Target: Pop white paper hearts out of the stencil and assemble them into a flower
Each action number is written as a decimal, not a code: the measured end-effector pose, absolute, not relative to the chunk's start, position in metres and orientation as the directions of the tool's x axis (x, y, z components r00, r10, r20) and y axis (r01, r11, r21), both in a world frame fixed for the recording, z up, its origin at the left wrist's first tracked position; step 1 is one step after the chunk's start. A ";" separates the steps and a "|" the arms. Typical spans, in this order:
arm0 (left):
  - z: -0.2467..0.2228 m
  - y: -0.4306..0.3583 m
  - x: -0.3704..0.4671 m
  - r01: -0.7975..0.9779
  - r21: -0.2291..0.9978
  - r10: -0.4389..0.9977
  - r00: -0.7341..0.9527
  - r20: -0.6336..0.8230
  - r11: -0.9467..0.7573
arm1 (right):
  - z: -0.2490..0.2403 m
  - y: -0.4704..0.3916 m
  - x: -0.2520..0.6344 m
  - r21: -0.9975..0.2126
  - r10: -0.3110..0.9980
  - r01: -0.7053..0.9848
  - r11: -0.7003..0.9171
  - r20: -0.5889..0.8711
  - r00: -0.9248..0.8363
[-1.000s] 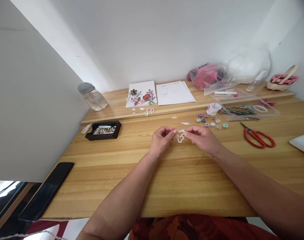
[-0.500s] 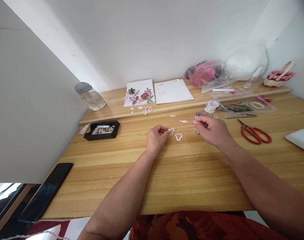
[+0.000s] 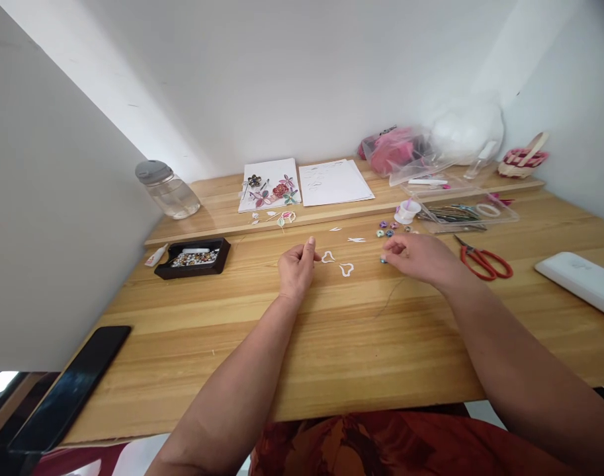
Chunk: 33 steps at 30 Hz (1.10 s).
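My left hand rests on the table with its thumb raised apart from loosely curled fingers, holding nothing. Close by its fingertips lies a white heart-like paper outline. A second white paper outline lies a little to the right. My right hand is bent in a pinch, thumb tip right at a small blue round piece; what sits between the fingers is too small to make out. A thin thread trails on the table below it. White paper slivers lie between the hands.
Small coloured round pieces and a white spool sit behind my right hand. Red-handled scissors and a clear tray of tools are right. Left are a black bead box, a bottle and a phone.
My left hand has let go of the white paper outline, which now lies on the table, and its thumb has lifted. My right fingertips have lowered to the blue piece. The view has shifted slightly.
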<state>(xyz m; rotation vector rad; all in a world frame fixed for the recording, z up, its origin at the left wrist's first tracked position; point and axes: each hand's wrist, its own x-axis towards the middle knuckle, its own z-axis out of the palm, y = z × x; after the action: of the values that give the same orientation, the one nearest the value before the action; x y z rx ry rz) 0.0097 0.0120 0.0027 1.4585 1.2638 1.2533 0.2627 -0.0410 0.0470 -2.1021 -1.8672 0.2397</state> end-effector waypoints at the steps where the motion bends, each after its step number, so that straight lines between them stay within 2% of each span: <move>1: 0.003 0.011 0.011 0.139 0.971 0.981 0.007 0.194 -0.193 | 0.044 -0.040 0.263 -0.334 0.993 0.940 -0.072 0.060 0.098; 4: 0.002 0.009 0.014 0.051 0.961 0.963 0.019 0.270 -0.270 | 0.038 -0.039 0.260 -0.302 1.000 0.953 0.018 0.028 -0.010; 6: 0.000 0.008 0.017 0.043 0.959 0.959 0.032 0.280 -0.281 | 0.037 -0.040 0.256 -0.331 0.998 0.943 0.039 0.052 -0.023; 9: 0.001 0.004 0.021 0.005 0.965 0.962 0.073 0.262 -0.264 | 0.042 -0.042 0.247 -0.537 0.991 0.841 0.062 0.136 0.014; 12: 0.007 -0.004 0.025 -0.082 0.979 0.969 0.151 0.197 -0.186 | 0.048 -0.045 0.236 -0.768 0.977 0.621 0.155 0.211 0.017; 15: 0.012 -0.011 0.028 -0.155 0.983 0.961 0.240 0.135 -0.099 | 0.048 -0.047 0.228 -0.867 0.980 0.465 0.180 0.201 -0.005; 18: 0.014 -0.015 0.030 -0.224 0.969 0.947 0.272 0.169 -0.109 | 0.044 -0.049 0.221 -0.923 0.987 0.352 0.155 0.162 -0.011; 20: 0.015 -0.017 0.031 -0.223 0.958 0.937 0.260 0.235 -0.179 | 0.043 -0.050 0.217 -0.965 0.994 0.238 0.111 0.109 -0.018; 25: 0.015 -0.021 0.032 -0.079 0.893 0.856 0.259 0.447 -0.442 | 0.046 -0.056 0.207 -0.998 0.993 -0.037 -0.045 -0.041 -0.109; 28: 0.015 -0.023 0.032 -0.046 0.845 0.809 0.268 0.524 -0.532 | 0.047 -0.058 0.205 -0.994 0.986 -0.058 -0.093 -0.084 -0.142; 33: 0.015 -0.023 0.032 -0.054 0.814 0.782 0.250 0.571 -0.578 | 0.046 -0.058 0.206 -0.994 0.985 -0.059 -0.093 -0.083 -0.153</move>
<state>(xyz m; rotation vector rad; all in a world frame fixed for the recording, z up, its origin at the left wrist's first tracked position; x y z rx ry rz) 0.0324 -0.0230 0.0147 1.7757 0.6696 1.4153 0.2061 -0.0581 0.0455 -1.1490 -1.2259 1.4173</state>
